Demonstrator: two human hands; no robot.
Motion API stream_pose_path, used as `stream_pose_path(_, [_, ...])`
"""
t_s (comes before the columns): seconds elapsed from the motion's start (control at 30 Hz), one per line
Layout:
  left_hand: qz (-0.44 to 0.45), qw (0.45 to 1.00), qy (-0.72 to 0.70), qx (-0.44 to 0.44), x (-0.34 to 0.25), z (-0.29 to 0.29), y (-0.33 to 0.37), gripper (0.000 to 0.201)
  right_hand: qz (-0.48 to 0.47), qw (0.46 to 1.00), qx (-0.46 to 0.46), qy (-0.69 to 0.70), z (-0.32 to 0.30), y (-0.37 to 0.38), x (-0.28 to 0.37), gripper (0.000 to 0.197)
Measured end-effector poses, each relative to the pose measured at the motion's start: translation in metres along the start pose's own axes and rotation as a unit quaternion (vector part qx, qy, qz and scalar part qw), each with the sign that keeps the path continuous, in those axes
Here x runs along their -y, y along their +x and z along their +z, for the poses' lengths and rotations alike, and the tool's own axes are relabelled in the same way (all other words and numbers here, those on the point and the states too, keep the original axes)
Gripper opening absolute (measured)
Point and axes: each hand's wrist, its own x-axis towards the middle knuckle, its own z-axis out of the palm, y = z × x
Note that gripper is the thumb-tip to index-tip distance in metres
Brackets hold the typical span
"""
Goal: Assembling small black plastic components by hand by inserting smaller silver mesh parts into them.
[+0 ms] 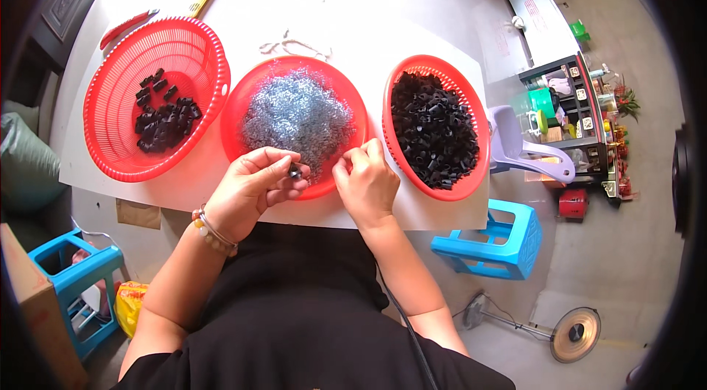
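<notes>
Fingers of the left hand (254, 187) pinch a black piece (295, 171) at the dish's (230, 121) near rim; the right hand's (367, 182) are closed, contents unclear. Metal bits (298, 114) heap the dish, by the table's (434, 217) near edge.

The left hand (252, 185) holds a small dark piece (295, 171), the right hand (368, 185) nearby
</notes>
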Motion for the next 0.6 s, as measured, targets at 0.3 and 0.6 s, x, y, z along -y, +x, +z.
stream_pose_path(0.3, [-0.010,0.998,-0.061,0.014,0.002,-0.002,0.003,0.018,-0.048,0.993,-0.083,0.073,-0.017,-0.018,0.005,0.010])
stream_pose_path(0.6, [0.025,1.000,-0.017,-0.006,0.007,0.009,0.005,0.017,-0.102,0.968,-0.027,0.226,-0.047,-0.017,0.025,0.015])
